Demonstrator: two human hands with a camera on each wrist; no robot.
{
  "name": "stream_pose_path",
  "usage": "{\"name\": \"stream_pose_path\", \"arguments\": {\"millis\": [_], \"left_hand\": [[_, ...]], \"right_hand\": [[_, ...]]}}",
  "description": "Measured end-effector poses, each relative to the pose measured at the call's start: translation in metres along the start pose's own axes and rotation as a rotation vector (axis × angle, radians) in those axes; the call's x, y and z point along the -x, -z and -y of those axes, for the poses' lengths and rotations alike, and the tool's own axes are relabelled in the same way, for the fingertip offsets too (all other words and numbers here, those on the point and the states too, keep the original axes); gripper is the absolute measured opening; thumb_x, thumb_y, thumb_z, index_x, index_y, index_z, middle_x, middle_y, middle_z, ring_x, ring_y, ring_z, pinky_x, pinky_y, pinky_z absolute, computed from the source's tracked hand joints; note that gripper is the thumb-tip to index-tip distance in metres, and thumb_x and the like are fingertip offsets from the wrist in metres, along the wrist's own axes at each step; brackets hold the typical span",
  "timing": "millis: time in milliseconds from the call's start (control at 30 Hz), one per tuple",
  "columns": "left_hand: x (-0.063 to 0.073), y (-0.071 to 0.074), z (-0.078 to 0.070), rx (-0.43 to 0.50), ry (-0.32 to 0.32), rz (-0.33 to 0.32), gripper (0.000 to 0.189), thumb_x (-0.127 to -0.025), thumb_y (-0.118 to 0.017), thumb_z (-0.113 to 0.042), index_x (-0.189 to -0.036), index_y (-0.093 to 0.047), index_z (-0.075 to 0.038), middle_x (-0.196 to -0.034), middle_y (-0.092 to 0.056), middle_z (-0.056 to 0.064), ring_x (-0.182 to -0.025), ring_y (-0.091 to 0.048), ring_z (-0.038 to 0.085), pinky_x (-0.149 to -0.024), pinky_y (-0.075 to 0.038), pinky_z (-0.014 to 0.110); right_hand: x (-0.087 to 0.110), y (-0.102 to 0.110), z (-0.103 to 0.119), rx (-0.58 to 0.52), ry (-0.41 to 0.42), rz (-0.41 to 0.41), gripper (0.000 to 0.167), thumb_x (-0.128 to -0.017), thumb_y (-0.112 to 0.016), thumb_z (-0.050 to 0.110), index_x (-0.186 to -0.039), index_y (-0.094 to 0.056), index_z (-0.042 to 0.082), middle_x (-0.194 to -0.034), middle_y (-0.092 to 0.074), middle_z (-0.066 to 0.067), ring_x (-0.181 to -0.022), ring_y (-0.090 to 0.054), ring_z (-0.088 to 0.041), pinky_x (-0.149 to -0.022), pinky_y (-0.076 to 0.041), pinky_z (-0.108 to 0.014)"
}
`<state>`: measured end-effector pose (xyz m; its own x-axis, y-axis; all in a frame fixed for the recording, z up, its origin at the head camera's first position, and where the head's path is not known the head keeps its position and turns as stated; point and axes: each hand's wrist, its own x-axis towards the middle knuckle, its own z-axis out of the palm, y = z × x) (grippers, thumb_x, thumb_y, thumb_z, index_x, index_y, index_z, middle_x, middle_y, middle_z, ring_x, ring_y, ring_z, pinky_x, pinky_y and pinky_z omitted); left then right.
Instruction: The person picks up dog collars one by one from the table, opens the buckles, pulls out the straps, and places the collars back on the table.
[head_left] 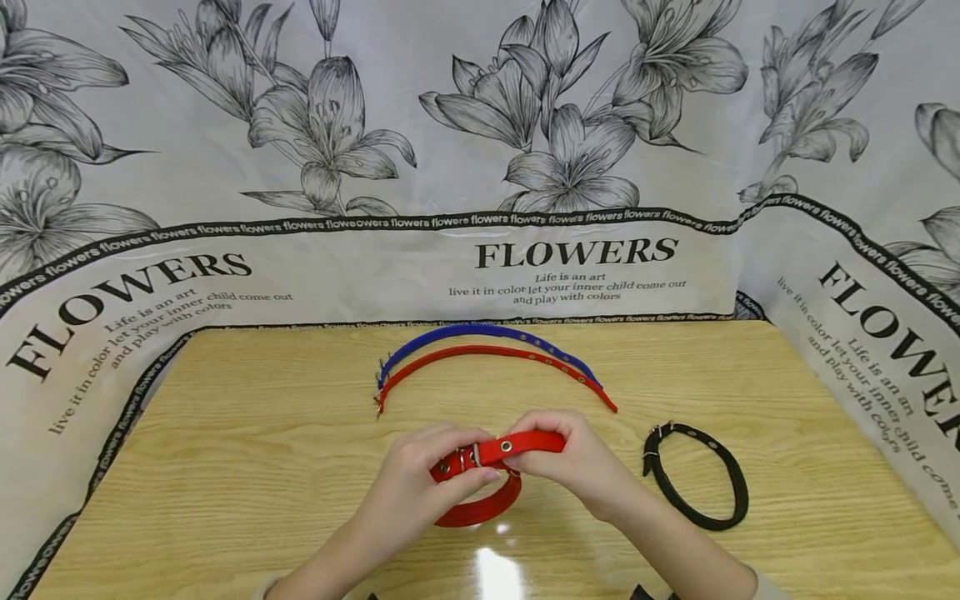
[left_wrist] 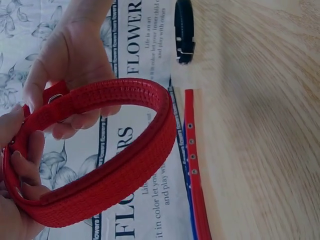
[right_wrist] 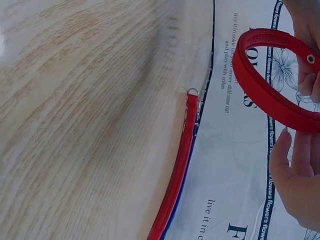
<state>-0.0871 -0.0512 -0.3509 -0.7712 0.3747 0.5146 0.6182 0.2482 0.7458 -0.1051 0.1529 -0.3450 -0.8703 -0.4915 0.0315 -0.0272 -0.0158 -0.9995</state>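
Note:
A red collar (head_left: pixel 480 510) with metal eyelets and a buckle is held in a loop above the table, in front of the person. My left hand (head_left: pixel 420 471) grips it beside the buckle (head_left: pixel 476 455), thumb below and fingers above. Between thumb and fingers, my right hand (head_left: pixel 573 458) pinches the strap part with an eyelet, just right of the buckle. In the left wrist view the red collar (left_wrist: pixel 150 165) forms a closed loop with a textured outer face. The right wrist view shows the same collar (right_wrist: pixel 260 90) partly cut off at the edge.
On the wooden table (head_left: pixel 262 392), a blue collar (head_left: pixel 465 331) and another red collar (head_left: pixel 480 350) lie in parallel arcs behind the hands. A black collar (head_left: pixel 731 479), buckled into a loop, lies to the right. A flower-printed cloth (head_left: pixel 360 275) hangs around the table.

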Motion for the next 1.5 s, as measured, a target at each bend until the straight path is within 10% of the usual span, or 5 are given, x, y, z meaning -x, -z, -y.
{"name": "stream_pose_path", "arguments": {"millis": [400,700,900,1133,1500], "left_hand": [[-0.003,-0.001,-0.001,0.025,-0.041,0.007,0.03,-0.077,-0.076,-0.013,-0.105,-0.069,-0.005,-0.096,-0.069,0.001,-0.085,-0.064,0.009,-0.069,-0.052,0.02],[0.004,0.01,0.005,0.039,0.067,0.028,0.035,-0.075,-0.077,-0.01,-0.108,-0.069,-0.007,-0.097,-0.069,-0.001,-0.082,-0.062,0.008,-0.067,-0.053,0.024],[0.004,0.013,0.004,0.02,0.013,-0.006,0.026,-0.072,-0.078,-0.004,-0.097,-0.072,-0.007,-0.093,-0.07,-0.002,-0.084,-0.064,0.01,-0.071,-0.053,0.024],[0.004,0.013,0.002,0.021,-0.076,-0.028,0.027,-0.071,-0.078,-0.002,-0.097,-0.072,-0.006,-0.093,-0.069,0.001,-0.083,-0.065,0.012,-0.07,-0.053,0.022],[0.003,0.015,0.001,0.031,-0.121,-0.127,0.025,-0.072,-0.078,-0.001,-0.097,-0.071,-0.003,-0.093,-0.07,0.004,-0.085,-0.065,0.016,-0.07,-0.054,0.025]], "right_hand": [[0.002,0.001,0.001,-0.048,0.005,0.022,0.014,-0.087,-0.063,0.004,-0.088,-0.068,0.017,-0.089,-0.065,0.0,-0.083,-0.057,-0.016,-0.072,-0.05,-0.026],[0.005,0.007,0.001,-0.053,-0.021,-0.021,0.011,-0.086,-0.062,0.001,-0.09,-0.068,0.01,-0.087,-0.067,0.0,-0.081,-0.06,-0.015,-0.072,-0.05,-0.027],[0.009,0.013,0.012,0.228,-0.041,0.02,0.019,-0.085,-0.065,0.007,-0.102,-0.068,-0.002,-0.092,-0.067,-0.005,-0.077,-0.059,-0.015,-0.065,-0.051,-0.027],[0.016,0.027,0.032,0.648,0.195,0.105,0.032,-0.082,-0.073,0.021,-0.113,-0.066,0.014,-0.103,-0.067,0.006,-0.093,-0.061,-0.012,-0.079,-0.05,-0.037],[0.018,0.028,0.013,0.346,0.193,0.022,0.031,-0.077,-0.074,0.003,-0.107,-0.067,0.007,-0.101,-0.066,-0.004,-0.09,-0.061,-0.021,-0.075,-0.052,-0.03]]}}
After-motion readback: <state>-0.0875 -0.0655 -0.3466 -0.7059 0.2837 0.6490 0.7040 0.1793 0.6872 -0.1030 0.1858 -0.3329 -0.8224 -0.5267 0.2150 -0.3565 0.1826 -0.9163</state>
